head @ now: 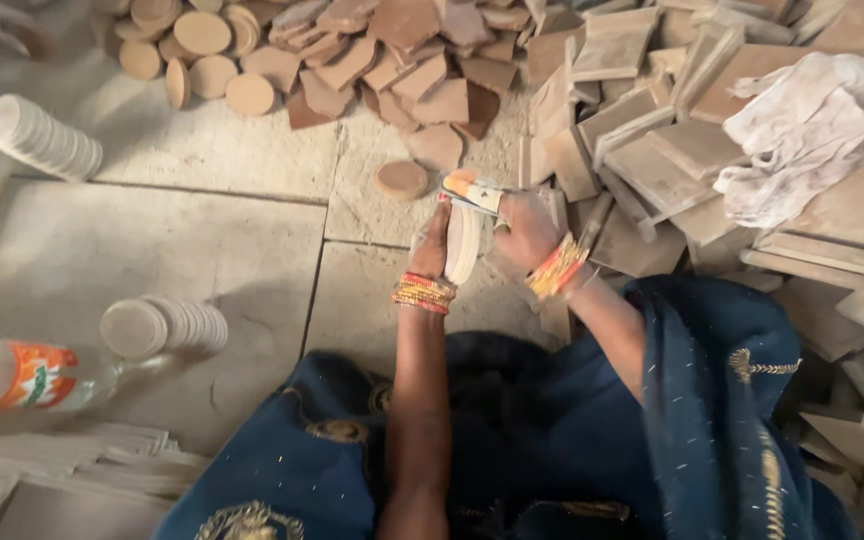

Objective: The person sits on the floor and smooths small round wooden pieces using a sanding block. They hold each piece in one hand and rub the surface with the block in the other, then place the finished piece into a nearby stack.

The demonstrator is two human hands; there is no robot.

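Clear plastic bottle (22, 375) lying on floor, far left; label (37, 376) orange, white and green

Soft, even daylight fills the scene, fairly bright on the pale stone floor (152, 250) and dimmer over the dark blue cloth (552, 440) at the bottom, with only faint, diffuse shadows beside the stacks of discs (167, 325). The white rag (802, 130) at upper right is close to washed out, and the plastic bottle (22, 375) at the left edge looks smeared and soft. The wide lens bends and stretches the corners, and the hands show slight motion blur.
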